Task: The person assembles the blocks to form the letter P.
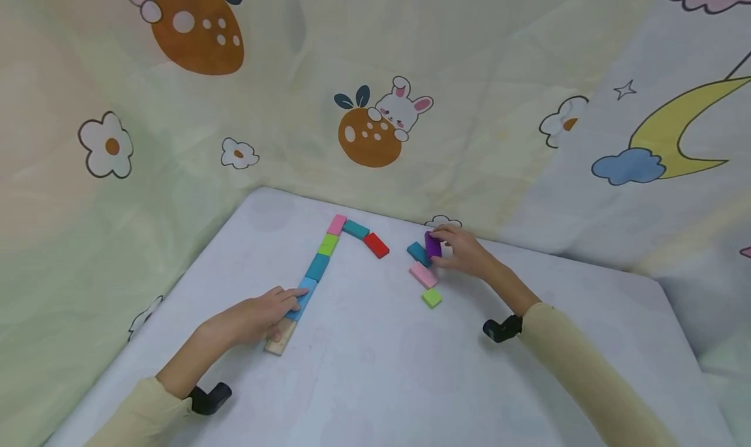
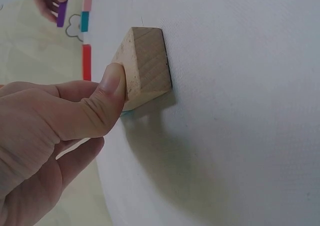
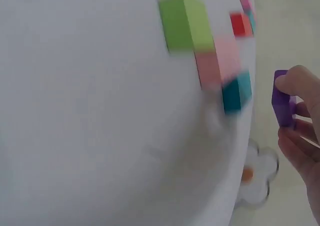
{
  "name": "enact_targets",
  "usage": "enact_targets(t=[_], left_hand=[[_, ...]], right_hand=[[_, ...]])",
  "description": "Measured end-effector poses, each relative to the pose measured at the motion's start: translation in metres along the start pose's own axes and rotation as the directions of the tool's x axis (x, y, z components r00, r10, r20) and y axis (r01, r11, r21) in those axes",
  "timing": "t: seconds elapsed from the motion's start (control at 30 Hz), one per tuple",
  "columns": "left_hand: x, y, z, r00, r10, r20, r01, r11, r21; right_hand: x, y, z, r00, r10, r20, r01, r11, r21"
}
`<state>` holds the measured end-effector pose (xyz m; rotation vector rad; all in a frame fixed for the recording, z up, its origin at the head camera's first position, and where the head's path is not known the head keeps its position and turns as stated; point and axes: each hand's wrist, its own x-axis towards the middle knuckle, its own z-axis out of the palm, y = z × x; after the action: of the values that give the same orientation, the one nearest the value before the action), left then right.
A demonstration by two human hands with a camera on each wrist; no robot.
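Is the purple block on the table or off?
Off: the right hand holds the purple block with a gap above the table.

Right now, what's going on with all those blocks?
A person is handling them on a white table. Their right hand holds a purple block up, near loose teal, pink and green blocks. Their left hand touches a line of blocks, its thumb on the plain wooden block at the near end. The far end bends toward a red block.

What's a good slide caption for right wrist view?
Right hand holding purple block near teal block, pink block and green block.
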<state>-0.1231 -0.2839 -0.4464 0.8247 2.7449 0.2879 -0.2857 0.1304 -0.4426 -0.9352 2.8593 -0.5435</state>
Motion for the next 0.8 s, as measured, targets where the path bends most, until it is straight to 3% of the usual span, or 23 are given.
enact_targets(t=[0.13, 0.2, 0.3, 0.4, 0.63, 0.8], left_hand=[[0.0, 0.001, 0.0, 1.0, -0.012, 0.007, 0.012, 1.0, -0.018], [0.0, 0.001, 0.0, 1.0, -0.015, 0.005, 0.015, 1.0, -0.023], [0.0, 0.002, 0.0, 1.0, -0.009, 0.0, 0.009, 1.0, -0.023], [0.0, 0.001, 0.001, 1.0, -0.007, -0.001, 0.007, 1.0, -0.019], [-0.001, 0.0, 0.002, 1.0, -0.015, -0.001, 0.015, 1.0, -0.017], [-0.001, 0.0, 0.002, 1.0, -0.024, -0.001, 0.024, 1.0, -0.015]], right_hand=[[0.002, -0.036, 0.017, 0.989, -0.108, 0.097, 0.107, 0.994, 0.013], [0.004, -0.049, 0.027, 0.98, -0.129, 0.149, 0.131, 0.991, -0.006], [0.008, -0.06, 0.04, 0.977, -0.14, 0.163, 0.15, 0.987, -0.052], [0.013, -0.065, 0.048, 0.98, -0.128, 0.155, 0.142, 0.986, -0.083], [0.022, -0.073, 0.055, 0.989, -0.041, 0.142, 0.047, 0.998, -0.045], [0.023, -0.076, 0.057, 0.992, -0.017, 0.127, 0.024, 0.998, -0.05]])
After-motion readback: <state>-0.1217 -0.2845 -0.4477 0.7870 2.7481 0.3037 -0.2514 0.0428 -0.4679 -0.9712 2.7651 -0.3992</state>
